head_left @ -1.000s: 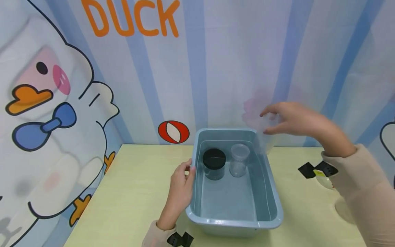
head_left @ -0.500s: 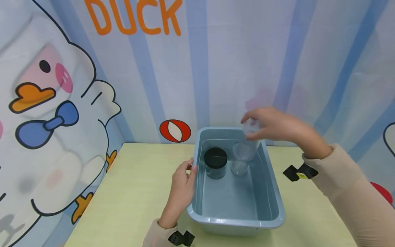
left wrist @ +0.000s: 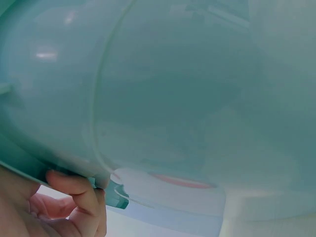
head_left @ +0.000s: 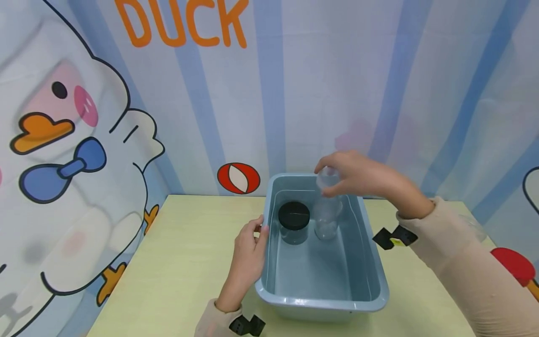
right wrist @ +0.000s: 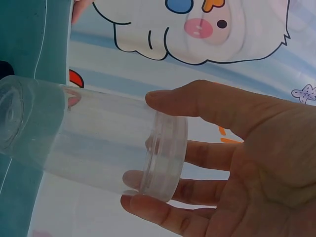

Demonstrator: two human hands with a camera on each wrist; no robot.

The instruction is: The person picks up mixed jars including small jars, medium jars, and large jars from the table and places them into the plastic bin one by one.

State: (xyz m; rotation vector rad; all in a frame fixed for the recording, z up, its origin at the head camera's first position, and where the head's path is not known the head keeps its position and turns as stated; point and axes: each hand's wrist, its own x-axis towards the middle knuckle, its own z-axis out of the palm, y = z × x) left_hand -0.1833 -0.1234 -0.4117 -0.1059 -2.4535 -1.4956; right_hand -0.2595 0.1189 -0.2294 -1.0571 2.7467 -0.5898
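Blue-grey plastic tub (head_left: 370,290), frame centre on the desk (head_left: 177,262): left hand (head_left: 248,260) curls over its rim, steadying it, while right hand (head_left: 358,175) pinches a clear lidded jar (head_left: 327,206) by its lid, upright above the tub interior beside a black-lidded jar (head_left: 293,222).

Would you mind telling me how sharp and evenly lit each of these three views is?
Head view: evenly lit, sharp, with wide-angle bending at the edges. Left wrist view: the blue tub fills the frame, too close, soft. Right wrist view: the clear jar and right hand are sharp.
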